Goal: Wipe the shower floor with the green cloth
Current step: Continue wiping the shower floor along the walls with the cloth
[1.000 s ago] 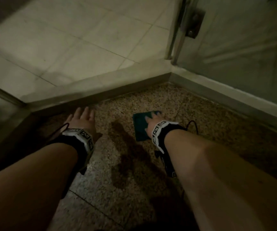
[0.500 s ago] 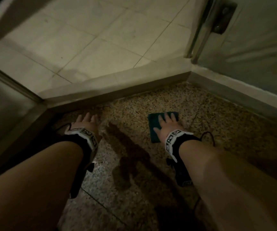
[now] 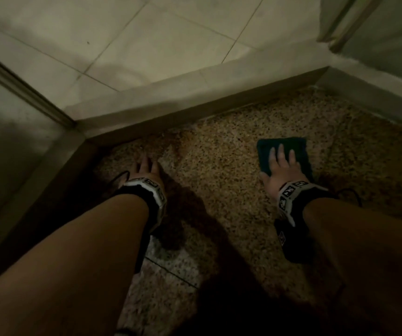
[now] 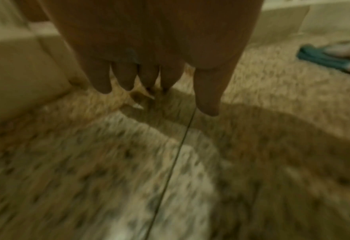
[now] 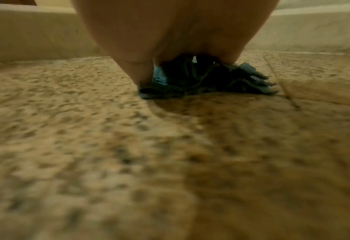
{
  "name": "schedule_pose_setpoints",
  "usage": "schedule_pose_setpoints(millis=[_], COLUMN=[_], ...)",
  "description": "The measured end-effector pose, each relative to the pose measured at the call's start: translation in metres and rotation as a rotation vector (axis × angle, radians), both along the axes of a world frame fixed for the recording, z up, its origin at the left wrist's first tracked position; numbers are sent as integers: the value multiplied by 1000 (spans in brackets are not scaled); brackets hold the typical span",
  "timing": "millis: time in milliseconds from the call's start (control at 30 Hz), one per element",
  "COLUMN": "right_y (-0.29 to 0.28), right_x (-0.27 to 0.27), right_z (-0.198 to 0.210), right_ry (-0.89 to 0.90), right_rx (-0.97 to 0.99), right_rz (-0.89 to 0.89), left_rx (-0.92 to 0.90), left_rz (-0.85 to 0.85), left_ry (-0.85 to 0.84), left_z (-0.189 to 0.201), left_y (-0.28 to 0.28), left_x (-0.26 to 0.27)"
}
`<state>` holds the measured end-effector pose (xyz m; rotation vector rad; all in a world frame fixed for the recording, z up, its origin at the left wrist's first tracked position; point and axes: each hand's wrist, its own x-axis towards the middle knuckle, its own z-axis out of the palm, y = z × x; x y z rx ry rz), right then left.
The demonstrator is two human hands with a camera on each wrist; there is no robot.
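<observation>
**Green cloth flat under your right palm, mid-wipe**

Green terry, folded into a flat pad: that was the green cloth (image 3: 292, 147) as it lay on the speckled shower floor (image 3: 219, 166), near the raised curb (image 3: 195, 93) and toward the right-hand corner. Your right hand (image 3: 278, 170) pressed down on it with the fingers (image 3: 280, 151) straight and slightly spread, so it was released rather than clenched; nothing was pinched. In the right wrist view the cloth's near edge bunched into soft, loose folds under your palm.

Your left hand (image 3: 145, 169) lay flat on the bare floor close to the left corner, well apart from the cloth, fingers extended and grasping nothing. It looked like a brace for your weight.

Judging by those folds, the cloth was light, limp and probably damp. It would likely crumple or roll under a push from one edge. The safer hold was the one you had: palm over the middle, fingers fanned toward the far edge, pressure straight down. The stone looked glossy in patches, so the pad should have slid easily, and your bracing hand could have slipped too.

Much of the floor appeared yet to be covered, though the dim light made that hard to tell.
</observation>
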<state>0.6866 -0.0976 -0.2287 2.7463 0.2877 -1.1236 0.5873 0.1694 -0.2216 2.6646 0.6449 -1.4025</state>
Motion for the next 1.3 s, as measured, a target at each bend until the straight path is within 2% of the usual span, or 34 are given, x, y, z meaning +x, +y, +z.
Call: schedule_pose_setpoints(millis=[133, 367, 467, 600, 733, 900, 1133, 1300], right_y=[30, 90, 95, 98, 117, 163, 212, 249], right_x=[-2, 0, -1, -1, -2, -12, -41, -64], right_z=[2, 4, 5, 3, 0, -2, 0, 0], right_ry=[-5, 10, 7, -4, 3, 7, 31, 74], right_rx=[9, 59, 50, 56, 127, 177, 230, 247], right_rz=[29, 109, 107, 124, 252, 328, 445, 723], left_rx=[-19, 6, 35, 73, 64, 72, 1, 39], left_rz=[-13, 79, 45, 95, 122, 38, 77, 135], left_ry=[-42, -36, -72, -74, -60, -15, -134, -123], left_z=[-2, -3, -4, -3, 1, 12, -5, -5], left_y=[9, 24, 30, 34, 35, 32, 50, 62], left_x=[-13, -27, -31, -33, -36, -36, -59, -76])
